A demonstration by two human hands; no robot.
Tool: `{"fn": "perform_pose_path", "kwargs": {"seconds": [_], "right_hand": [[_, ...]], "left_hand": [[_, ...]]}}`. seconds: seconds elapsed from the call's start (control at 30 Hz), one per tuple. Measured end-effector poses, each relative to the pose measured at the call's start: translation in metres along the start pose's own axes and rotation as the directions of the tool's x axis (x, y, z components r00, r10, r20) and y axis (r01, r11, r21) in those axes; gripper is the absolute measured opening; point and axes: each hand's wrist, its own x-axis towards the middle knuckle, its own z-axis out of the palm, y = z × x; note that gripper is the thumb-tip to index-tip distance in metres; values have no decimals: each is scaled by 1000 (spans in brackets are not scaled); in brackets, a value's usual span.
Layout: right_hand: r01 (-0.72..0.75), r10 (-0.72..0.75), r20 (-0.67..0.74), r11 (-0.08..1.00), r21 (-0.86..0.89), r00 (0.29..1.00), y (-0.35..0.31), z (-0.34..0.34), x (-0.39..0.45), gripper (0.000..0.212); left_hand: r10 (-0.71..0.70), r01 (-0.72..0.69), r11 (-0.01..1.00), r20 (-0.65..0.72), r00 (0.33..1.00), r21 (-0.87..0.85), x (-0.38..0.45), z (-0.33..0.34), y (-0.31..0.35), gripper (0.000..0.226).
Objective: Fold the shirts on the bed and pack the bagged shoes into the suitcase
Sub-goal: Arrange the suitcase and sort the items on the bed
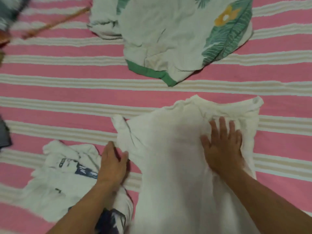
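You are in the folding part of the task, working on the plain white shirt (177, 157) spread on the bed (67, 92) right in front of you, its collar end pointing away from you. Your right hand (222, 147) lies flat on the upper right of the shirt, fingers straight and spread, pressing the cloth down and gripping nothing. Your left hand (113, 164) sits at the shirt's left edge, just below the bunched left sleeve (121, 130); its thumb touches the fabric there, but whether the fingers have hold of the edge I cannot tell.

The right side looks already turned in under your palm, so the next move is probably the left one: take the sleeve and side edge, carry them across the middle, smooth them flat, then fold the length up from the hem. Keep the right hand pinning the cloth while the left pulls, or the whole shirt will slide on the striped cover.

Two more shirts wait. A white printed shirt (67, 179) lies crumpled just beside your left forearm, partly under it, and a leaf-patterned shirt (168, 34) with a green hem band lies well apart at the far side of the bed. No suitcase and no bagged shoes show from here, so the packing step is not yet begun as far as this view tells.
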Motion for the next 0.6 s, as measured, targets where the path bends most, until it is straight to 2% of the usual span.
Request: {"fn": "perform_pose_path", "kwargs": {"seconds": [0.1,0.17,0.23,0.3,0.33,0.4,0.43,0.47,0.5,0.57,0.6], "right_hand": [[-6,5,-21,997,-71,1000,-6,3,-1,72],[-23,21,-16,996,-89,1000,-11,0,-4,74],[-34,36,14,990,-134,999,-15,-1,-4,79],[-56,62,33,987,-150,998,-23,-8,-1,83],[-94,102,46,986,-139,994,-30,-15,0,82],[-167,166,-19,981,-99,986,-60,-30,-8,79],[-124,118,-99,990,-65,988,-81,-35,-14,74],[-19,13,-169,999,-36,985,-107,-39,-22,66],[113,-112,-185,994,-5,976,-138,-41,-33,55],[327,-324,-47,942,76,945,-207,-37,-49,40],[370,-378,48,921,124,925,-240,-33,-54,36]], "left_hand": [[-91,88,986,-13,996,-140,17,-15,-4,83],[-120,117,991,-36,992,-67,28,-20,8,83],[-138,140,989,-55,989,50,35,-23,12,67],[-91,101,990,-97,991,97,36,-24,13,48],[-62,66,997,-118,991,36,33,-25,8,38],[-100,73,959,-88,991,-274,13,-29,-10,26],[-156,121,903,-52,986,-413,0,-34,-21,23],[-206,170,852,-18,978,-495,-13,-39,-31,21],[-219,189,836,2,976,-515,-25,-43,-41,20],[-166,178,824,71,984,-538,-40,-46,-54,16],[-126,171,812,118,985,-558,-44,-47,-57,15]]}}
